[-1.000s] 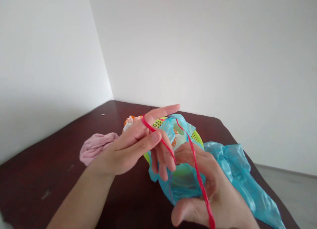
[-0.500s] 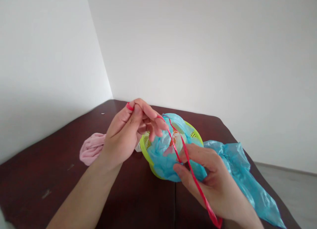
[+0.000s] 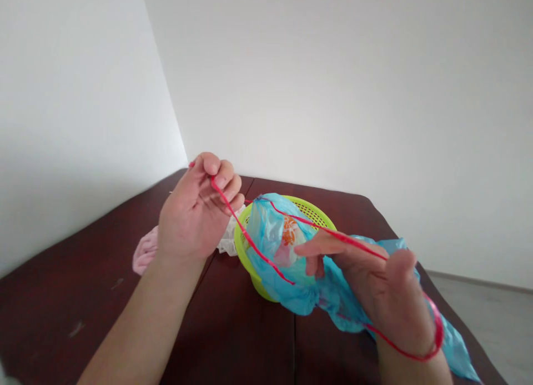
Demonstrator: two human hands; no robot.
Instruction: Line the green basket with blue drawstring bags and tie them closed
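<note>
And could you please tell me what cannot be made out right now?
In the head view:
Red cord: the stretch inside the left hand, hidden by it.
Pink cloth: its right side, behind that hand and wrist.
Blue plastic: its course behind the right hand.
Basket: much of its inside, covered by the plastic.

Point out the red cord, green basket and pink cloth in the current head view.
Red cord (image 3: 249,239): head view, middle of the strand slanting across the basket's left side.
Green basket (image 3: 242,240): head view, left rim.
Pink cloth (image 3: 145,253): head view, visible folds.
</note>
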